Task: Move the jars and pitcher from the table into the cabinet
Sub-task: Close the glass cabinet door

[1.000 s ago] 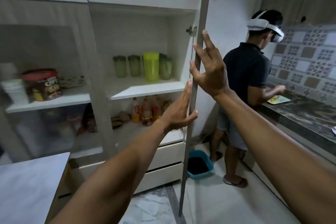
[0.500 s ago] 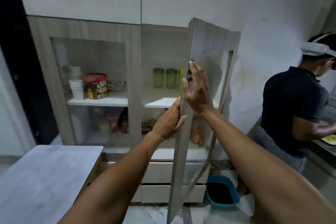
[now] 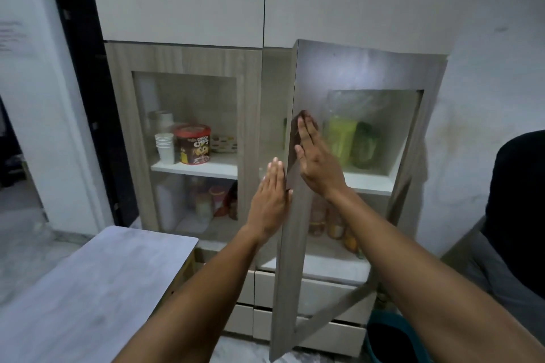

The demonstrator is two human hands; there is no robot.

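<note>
A: Progress check. The table (image 3: 88, 289), near left, is showing a bare top in the part in view; no jars or pitcher are sitting on it.

B: The pitcher (image 3: 342, 141), yellow-green, is standing on the middle shelf (image 3: 368, 183) of the cabinet (image 3: 182, 59), right compartment, seen through the glass of the right door (image 3: 348, 71). A darker green jar (image 3: 367, 144) is standing just to its right, close or touching; the glass is blurring it too much to say which. A sliver of green is showing in the gap left of the door edge, possibly another jar.

A: So the moving is looking finished, as a judgement. What is left?

B: Shutting the door. It is standing partly open, its free edge pointing toward the person.

A: Hands?

B: The right hand (image 3: 314, 162) is lying flat on the door's outer face, fingers straight and together, gripping nothing. The left hand (image 3: 269, 200) is open too, fingers extended, its thumb side at the door's free edge; holding nothing.

A: Surroundings?

B: Behind the closed left door (image 3: 185, 127), paper cups (image 3: 164, 144) and a red cereal tub (image 3: 193, 144) are sharing a shelf; bottles are standing below. Another person (image 3: 519, 215) is standing at far right, and a teal bucket (image 3: 383, 339) is sitting on the floor near the door's foot.

A: Obstructions?

B: Nothing is appearing to block the door's swing; the left fingers near the edge are risking a pinch.
</note>
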